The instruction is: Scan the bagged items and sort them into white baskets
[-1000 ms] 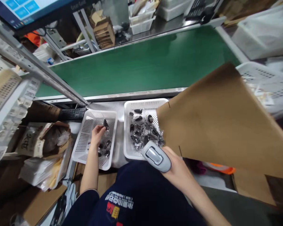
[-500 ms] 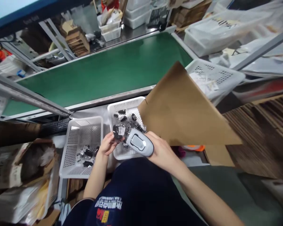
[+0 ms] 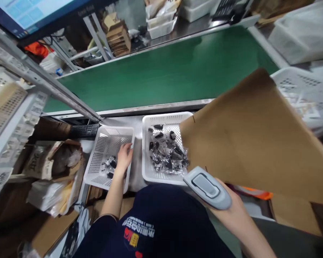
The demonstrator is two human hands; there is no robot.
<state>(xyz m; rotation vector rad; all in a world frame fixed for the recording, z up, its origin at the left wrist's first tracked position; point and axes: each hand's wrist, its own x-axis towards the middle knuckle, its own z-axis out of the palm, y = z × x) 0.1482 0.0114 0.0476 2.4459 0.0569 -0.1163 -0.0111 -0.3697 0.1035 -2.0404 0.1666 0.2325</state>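
My left hand point(image 3: 124, 157) hovers over the right side of the left white basket point(image 3: 90, 157), fingers apart, with nothing visible in it. Several small black items in clear bags point(image 3: 109, 165) lie in that basket, partly behind my wrist. My right hand point(image 3: 228, 202) is wrapped round a grey handheld barcode scanner point(image 3: 208, 188), near the front right corner of the other white basket point(image 3: 145, 143). A pile of bagged black items point(image 3: 168, 156) fills the middle of this second basket.
A large brown cardboard sheet point(image 3: 247, 139) overlaps the right basket's edge. Behind the baskets runs a green conveyor belt point(image 3: 161, 75). A monitor point(image 3: 43, 14) hangs at upper left, above a metal post point(image 3: 61, 91). A black keyboard point(image 3: 83, 130) lies beside the left basket.
My left hand has moved from the right basket to the left one, and the bagged black item no longer shows in it. The scanner has moved away from the pile, right and down.
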